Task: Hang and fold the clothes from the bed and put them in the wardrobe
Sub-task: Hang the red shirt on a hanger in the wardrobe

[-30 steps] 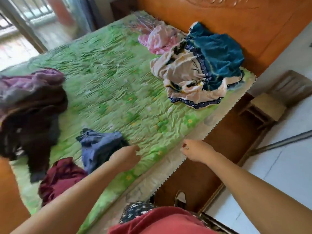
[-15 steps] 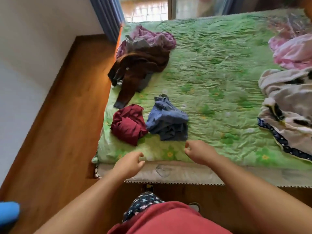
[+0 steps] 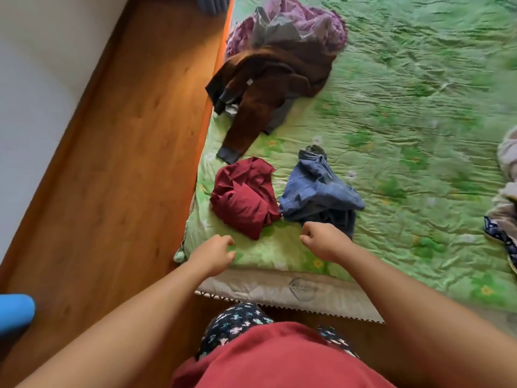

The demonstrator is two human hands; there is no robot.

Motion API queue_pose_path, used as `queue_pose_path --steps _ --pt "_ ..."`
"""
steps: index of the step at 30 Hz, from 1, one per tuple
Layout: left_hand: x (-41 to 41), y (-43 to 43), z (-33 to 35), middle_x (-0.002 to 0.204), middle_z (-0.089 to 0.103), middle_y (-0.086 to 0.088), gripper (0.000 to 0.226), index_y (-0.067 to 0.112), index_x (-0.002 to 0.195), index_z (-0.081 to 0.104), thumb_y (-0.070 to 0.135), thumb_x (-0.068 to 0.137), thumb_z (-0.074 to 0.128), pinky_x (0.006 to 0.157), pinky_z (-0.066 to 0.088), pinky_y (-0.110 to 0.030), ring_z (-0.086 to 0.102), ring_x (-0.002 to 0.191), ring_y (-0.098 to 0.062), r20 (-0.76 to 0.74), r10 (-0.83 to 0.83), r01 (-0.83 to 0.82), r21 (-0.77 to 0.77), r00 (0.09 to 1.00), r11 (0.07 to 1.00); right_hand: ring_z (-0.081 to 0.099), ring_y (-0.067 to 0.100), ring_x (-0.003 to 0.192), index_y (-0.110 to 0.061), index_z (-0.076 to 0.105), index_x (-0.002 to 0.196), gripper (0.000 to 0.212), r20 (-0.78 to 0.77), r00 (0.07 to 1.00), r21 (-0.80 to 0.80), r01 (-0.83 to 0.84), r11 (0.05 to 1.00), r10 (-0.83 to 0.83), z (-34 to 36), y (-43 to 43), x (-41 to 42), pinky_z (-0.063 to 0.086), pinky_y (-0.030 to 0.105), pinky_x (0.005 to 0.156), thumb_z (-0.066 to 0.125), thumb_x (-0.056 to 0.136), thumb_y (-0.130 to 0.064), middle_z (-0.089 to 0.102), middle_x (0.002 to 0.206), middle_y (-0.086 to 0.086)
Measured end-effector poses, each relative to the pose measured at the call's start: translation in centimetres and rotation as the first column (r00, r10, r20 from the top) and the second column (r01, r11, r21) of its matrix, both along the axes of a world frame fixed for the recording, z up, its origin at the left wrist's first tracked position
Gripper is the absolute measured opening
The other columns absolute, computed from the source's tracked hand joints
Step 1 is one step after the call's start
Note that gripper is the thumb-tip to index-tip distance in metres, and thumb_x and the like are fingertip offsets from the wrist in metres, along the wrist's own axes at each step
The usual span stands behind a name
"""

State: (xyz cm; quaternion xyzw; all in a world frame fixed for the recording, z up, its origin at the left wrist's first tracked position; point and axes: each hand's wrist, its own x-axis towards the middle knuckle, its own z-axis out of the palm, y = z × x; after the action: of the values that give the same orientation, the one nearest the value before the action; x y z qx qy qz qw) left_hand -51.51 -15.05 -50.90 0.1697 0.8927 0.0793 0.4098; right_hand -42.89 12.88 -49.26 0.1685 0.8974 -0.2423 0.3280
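A crumpled maroon garment (image 3: 243, 197) and a blue denim garment (image 3: 316, 191) lie touching near the corner of the green bedcover (image 3: 405, 121). The right hand (image 3: 324, 242) hovers just before the denim, fingers curled into a fist, holding nothing. The left hand (image 3: 212, 256), also curled and empty, hangs over the cover's near edge. Farther back lie a brown jacket (image 3: 268, 82) and a purple garment (image 3: 307, 21).
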Motion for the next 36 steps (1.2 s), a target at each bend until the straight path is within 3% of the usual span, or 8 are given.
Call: queue_pose_path --steps 10,15,20,24,28,31,33,36 --pt "-9.1 -0.2 -6.6 0.144 0.044 -0.013 0.045 0.016 0.142 0.049 0.030 0.100 0.051 0.108 0.042 -0.043 0.051 0.128 -0.031 0.133 0.060 -0.053 -0.058 0.989 0.997 0.061 0.029 0.106 -0.014 0.063 0.112 0.027 0.129 0.992 -0.088 0.017 0.996 -0.006 -8.2 -2.5 -9.4 0.050 0.041 0.090 0.049 0.098 -0.032 0.068 0.115 0.009" --pt "-11.5 1.8 -11.0 0.146 0.039 -0.015 0.055 0.019 0.150 0.037 0.029 0.099 0.053 0.105 0.043 -0.042 0.050 0.127 -0.034 0.169 0.199 -0.194 -0.045 0.965 0.980 0.061 0.031 0.107 -0.011 0.063 0.115 0.028 0.178 0.982 -0.140 0.090 0.986 -0.064 -14.5 -2.5 -13.5 0.048 0.037 0.088 0.054 0.097 -0.030 0.067 0.118 0.011" --pt "-14.4 2.5 -15.7 0.156 0.024 -0.015 0.060 0.023 0.152 0.036 0.027 0.095 0.057 0.116 0.033 -0.045 0.039 0.138 -0.038 0.154 0.291 -0.283 -0.074 0.944 0.956 0.059 0.034 0.100 -0.011 0.052 0.114 0.026 0.224 0.974 -0.157 0.060 0.986 -0.024 -20.2 -2.9 -17.0 0.045 0.037 0.077 0.054 0.094 -0.027 0.063 0.114 0.018" --pt "-17.5 2.4 -19.1 0.157 0.024 -0.018 0.053 0.023 0.144 0.048 0.027 0.092 0.059 0.119 0.029 -0.043 0.033 0.141 -0.039 0.135 0.297 -0.289 -0.078 0.945 0.954 0.058 0.042 0.108 -0.024 0.033 0.146 0.054 0.196 0.974 -0.125 -0.094 0.988 0.117 -23.1 -3.4 -18.8 0.050 0.047 0.090 0.045 0.093 -0.024 0.051 0.126 0.021" --pt "-18.1 2.3 -21.1 0.125 0.061 -0.012 0.041 0.018 0.128 0.055 0.023 0.089 0.064 0.099 0.047 -0.039 0.058 0.114 -0.033 0.158 0.343 -0.341 -0.040 0.926 0.939 0.055 0.045 0.115 -0.043 0.014 0.153 0.068 0.135 0.966 -0.144 -0.203 0.968 0.223 -24.7 -5.0 -21.2 0.050 0.048 0.092 0.040 0.094 -0.021 0.040 0.137 0.021" --pt "-16.8 2.5 -21.0 0.093 0.064 -0.004 0.026 0.020 0.107 0.055 0.021 0.084 0.069 0.077 0.051 -0.038 0.061 0.086 -0.028 0.144 0.416 -0.425 0.039 0.898 0.904 0.056 0.044 0.110 -0.052 0.005 0.153 0.073 0.148 0.945 -0.150 -0.271 0.951 0.293 -25.1 -6.4 -22.3 0.051 0.047 0.090 0.040 0.096 -0.023 0.036 0.139 0.022" --pt "-15.7 2.5 -20.5 0.077 0.054 0.001 0.031 0.019 0.106 0.052 0.022 0.082 0.071 0.063 0.042 -0.035 0.053 0.070 -0.022 0.162 0.430 -0.449 0.102 0.888 0.888 0.055 0.046 0.112 -0.046 0.018 0.151 0.063 0.164 0.914 -0.135 -0.353 0.926 0.372 -24.7 -6.8 -22.3 0.050 0.048 0.093 0.042 0.097 -0.026 0.039 0.136 0.025" --pt "-14.1 2.3 -19.1 0.072 0.044 0.003 0.036 0.018 0.112 0.052 0.022 0.084 0.073 0.056 0.032 -0.033 0.043 0.061 -0.015 0.198 0.452 -0.483 0.161 0.870 0.861 0.062 0.040 0.103 -0.023 0.047 0.129 0.034 0.152 0.855 -0.088 -0.488 0.869 0.495 -23.0 -6.5 -21.5 0.047 0.039 0.078 0.044 0.095 -0.020 0.058 0.117 0.022"
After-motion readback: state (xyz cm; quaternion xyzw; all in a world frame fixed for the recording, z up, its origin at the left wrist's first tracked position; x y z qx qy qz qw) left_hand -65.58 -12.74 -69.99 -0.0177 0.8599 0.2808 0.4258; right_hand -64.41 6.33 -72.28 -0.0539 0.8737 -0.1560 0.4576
